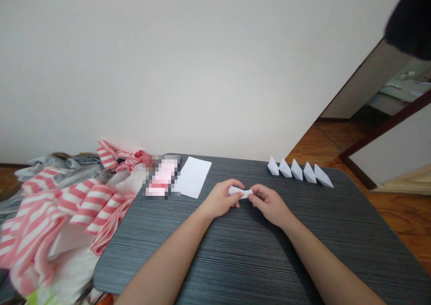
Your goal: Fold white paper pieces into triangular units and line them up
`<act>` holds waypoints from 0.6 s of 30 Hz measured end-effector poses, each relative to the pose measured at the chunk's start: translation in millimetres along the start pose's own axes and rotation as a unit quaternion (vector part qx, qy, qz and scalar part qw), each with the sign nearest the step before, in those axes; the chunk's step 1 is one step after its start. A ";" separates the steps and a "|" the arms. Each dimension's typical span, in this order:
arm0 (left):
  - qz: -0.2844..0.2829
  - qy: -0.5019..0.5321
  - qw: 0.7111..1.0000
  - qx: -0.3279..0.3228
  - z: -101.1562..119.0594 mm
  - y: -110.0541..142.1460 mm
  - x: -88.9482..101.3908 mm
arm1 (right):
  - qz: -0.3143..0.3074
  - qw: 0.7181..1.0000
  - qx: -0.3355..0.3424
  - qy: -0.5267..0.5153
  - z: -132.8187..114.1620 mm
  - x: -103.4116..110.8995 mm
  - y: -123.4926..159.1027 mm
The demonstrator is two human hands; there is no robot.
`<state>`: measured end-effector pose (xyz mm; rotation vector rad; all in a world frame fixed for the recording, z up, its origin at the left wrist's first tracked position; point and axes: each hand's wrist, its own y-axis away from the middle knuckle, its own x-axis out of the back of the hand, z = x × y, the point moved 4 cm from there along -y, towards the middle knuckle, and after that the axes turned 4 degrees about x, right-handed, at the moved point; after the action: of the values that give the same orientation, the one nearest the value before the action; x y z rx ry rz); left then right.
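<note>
Between my two hands is a small piece of folded white paper (239,192), held just over the middle of the dark table (215,260). My left hand (224,199) pinches its left end, thumb in front and fingers behind. At the right end, the thumb and fingertips of my right hand (269,201) close on the paper. Part of the folded shape is hidden by my fingers. Several folded white paper boats (296,170) stand in a row at the table's back right. A stack of white paper sheets (193,177) lies to the left of my hands.
A blurred-out pink and white item (163,177) lies beside the sheets. Red-and-white striped cloth (74,206) and other fabric are heaped left of the table. A white wall (208,71) rises behind it. Wooden floor (404,215) and a doorway show at right.
</note>
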<state>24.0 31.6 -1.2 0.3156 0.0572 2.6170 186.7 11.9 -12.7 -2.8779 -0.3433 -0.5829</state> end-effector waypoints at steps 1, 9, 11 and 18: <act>0.000 0.000 1.000 0.000 -0.1 -0.1 -0.1 | -0.002 1.000 0.000 -0.003 -0.3 -0.3 0.1; -0.011 0.002 1.000 0.001 -2.0 -0.9 -1.1 | -0.010 0.999 -0.011 0.033 -3.3 1.5 0.7; -0.012 -0.004 1.000 0.005 -2.3 -1.1 -1.3 | -0.016 0.999 -0.008 0.037 -4.5 1.6 0.9; -0.017 -0.003 1.000 0.003 -2.1 -1.2 -1.7 | -0.030 0.999 -0.016 0.022 0.8 -2.6 0.6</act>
<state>25.6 31.9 -3.7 0.3215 0.0676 2.5820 184.8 11.0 -14.5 -2.8894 -0.4192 -0.6657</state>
